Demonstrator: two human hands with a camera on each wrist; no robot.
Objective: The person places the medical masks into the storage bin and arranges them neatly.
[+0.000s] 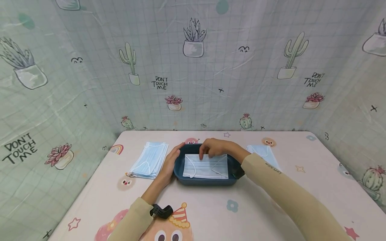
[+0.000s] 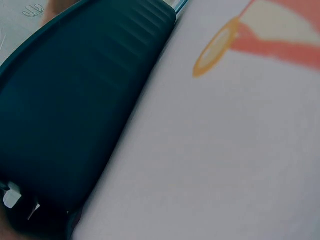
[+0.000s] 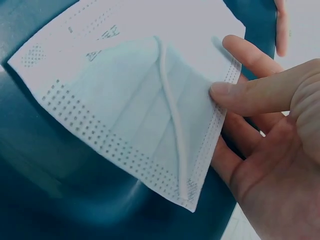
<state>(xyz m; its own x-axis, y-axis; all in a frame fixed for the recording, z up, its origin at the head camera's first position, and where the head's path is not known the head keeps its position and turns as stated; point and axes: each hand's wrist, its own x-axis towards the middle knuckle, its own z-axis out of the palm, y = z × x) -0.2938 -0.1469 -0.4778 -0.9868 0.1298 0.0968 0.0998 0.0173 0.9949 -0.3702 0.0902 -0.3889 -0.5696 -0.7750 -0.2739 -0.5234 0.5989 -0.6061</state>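
A dark blue tray (image 1: 205,182) stands in the middle of the table, with one white-blue face mask (image 1: 205,167) lying flat inside it. My right hand (image 1: 214,148) reaches over the tray's far rim. In the right wrist view my right hand (image 3: 227,67) pinches the edge of the mask (image 3: 135,100), thumb on top and fingers beneath. My left hand (image 1: 170,160) lies against the tray's left end with its fingers fairly straight. The left wrist view shows only the tray's outer wall (image 2: 75,110) and the table (image 2: 215,150).
A stack of blue masks (image 1: 149,160) lies left of the tray. Another small pile of masks (image 1: 265,152) lies to its right, partly hidden by my right sleeve. Cactus-print sheets wall in the table on three sides. The tablecloth carries cartoon prints.
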